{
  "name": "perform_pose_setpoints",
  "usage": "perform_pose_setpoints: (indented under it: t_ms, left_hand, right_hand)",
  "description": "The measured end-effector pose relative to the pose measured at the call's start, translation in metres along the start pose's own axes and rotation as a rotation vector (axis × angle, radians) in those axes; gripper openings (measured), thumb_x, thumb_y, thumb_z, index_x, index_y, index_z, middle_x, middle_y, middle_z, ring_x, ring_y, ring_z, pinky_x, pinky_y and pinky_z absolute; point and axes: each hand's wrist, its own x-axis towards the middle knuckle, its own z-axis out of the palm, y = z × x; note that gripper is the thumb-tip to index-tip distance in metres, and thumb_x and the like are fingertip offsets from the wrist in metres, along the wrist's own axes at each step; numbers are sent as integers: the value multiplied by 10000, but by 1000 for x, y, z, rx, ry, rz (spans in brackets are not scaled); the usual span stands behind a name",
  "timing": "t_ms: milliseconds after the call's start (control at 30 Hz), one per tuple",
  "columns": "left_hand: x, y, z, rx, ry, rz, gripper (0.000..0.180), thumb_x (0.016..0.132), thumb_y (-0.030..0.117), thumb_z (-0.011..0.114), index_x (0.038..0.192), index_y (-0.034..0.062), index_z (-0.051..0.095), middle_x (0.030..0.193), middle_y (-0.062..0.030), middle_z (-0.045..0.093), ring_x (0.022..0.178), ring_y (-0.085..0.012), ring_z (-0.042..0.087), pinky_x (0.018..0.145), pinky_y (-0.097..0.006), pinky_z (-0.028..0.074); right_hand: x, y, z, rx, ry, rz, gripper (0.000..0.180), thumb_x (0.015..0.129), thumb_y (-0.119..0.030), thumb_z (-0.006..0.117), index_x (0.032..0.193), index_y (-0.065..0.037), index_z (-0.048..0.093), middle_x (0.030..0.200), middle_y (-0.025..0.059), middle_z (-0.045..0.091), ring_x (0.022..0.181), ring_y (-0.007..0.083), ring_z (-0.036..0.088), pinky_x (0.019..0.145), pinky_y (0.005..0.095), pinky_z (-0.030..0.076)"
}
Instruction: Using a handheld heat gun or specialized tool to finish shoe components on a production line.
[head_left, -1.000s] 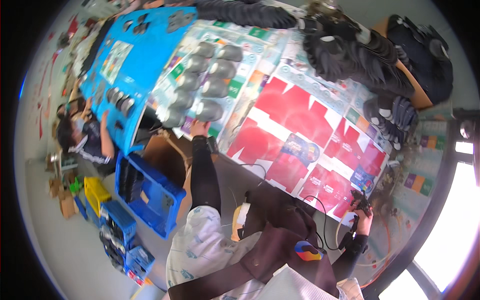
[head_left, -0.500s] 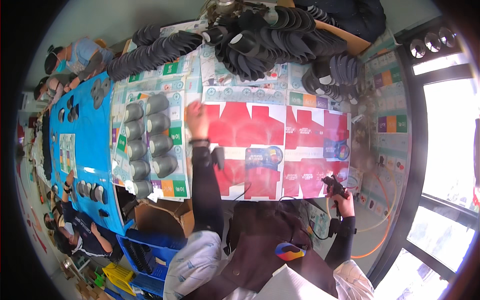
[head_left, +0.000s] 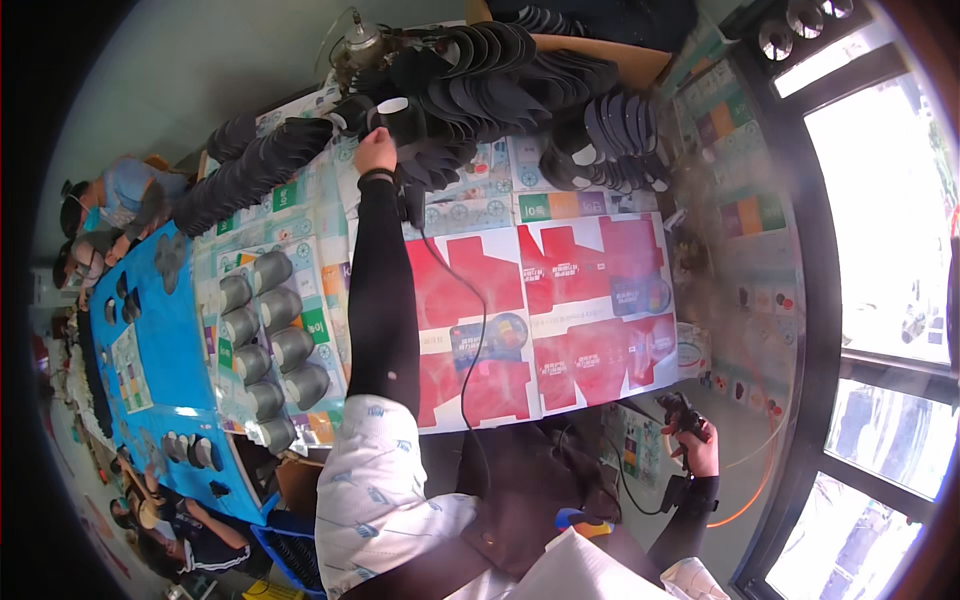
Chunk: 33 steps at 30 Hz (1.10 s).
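At the far side of the table, my left hand (head_left: 377, 152) reaches out with its fingers pinched at the edge of a dark curved piece (head_left: 400, 122) bearing a white oval patch. Long stacks of similar dark pieces (head_left: 500, 90) lie around it. Low at the right, past the table's front edge, my right hand (head_left: 700, 452) is closed around a black spray gun (head_left: 683, 418). An orange hose (head_left: 740, 508) runs below that hand. Between my arms lies a board covered with red-and-white printed sheets (head_left: 480, 275).
Rounded grey caps (head_left: 285, 345) stand in two rows left of my arm. Beyond them is a blue table (head_left: 165, 340), with co-workers along its left and near sides. A metal canister (head_left: 362, 42) stands at the back; a window (head_left: 880, 220) is at the right.
My left hand has moved away from me, from the red sheets to the dark stacks. My right hand with the spray gun has dropped lower, off the board's corner. The view has shifted.
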Motion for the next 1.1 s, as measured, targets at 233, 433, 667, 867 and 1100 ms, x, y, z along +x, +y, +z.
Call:
perform_pose_setpoints:
  t_ms: [233,433,667,867,1100]
  left_hand:
    - [-250,72,-204,-150,34,93,359,784,59,832,1053,34,595,912,-68,687,767,-159,633,716,-336,518]
    - [-469,-18,-208,-467,-810,-460,607,890,-2,691,1455,17,470,1243,-111,632,1082,-188,638,921,-349,543]
    - [-560,-27,-130,-405,-535,-774,311,996,232,614,1185,-14,638,947,-106,715,858,-211,720,664,-367,560]
    - [-535,12,-48,123,-414,-197,301,913,253,668,1057,-10,655,950,-268,687,930,-456,662,785,-496,517]
    - [-508,11,-31,199,-366,-109,275,916,263,691,1045,20,681,966,-227,712,893,-431,679,782,-476,528]
  right_hand:
    - [99,5,-7,-112,-278,-267,283,846,-40,665,1127,-15,644,865,-2,651,715,73,576,574,250,470]
    - [152,7,26,-284,-316,-394,353,868,-149,666,1187,-16,593,839,76,635,749,187,623,669,383,507]
    - [146,23,-13,-422,-311,-316,379,857,-141,631,1219,-33,614,747,103,652,622,187,660,583,358,508]
    - [133,29,-14,-314,-440,-181,327,847,-157,657,1154,-44,654,716,97,638,553,175,619,546,344,492]
    - [124,-11,12,-422,-477,-285,276,821,-144,667,1066,-22,634,726,162,615,651,290,643,651,389,493]
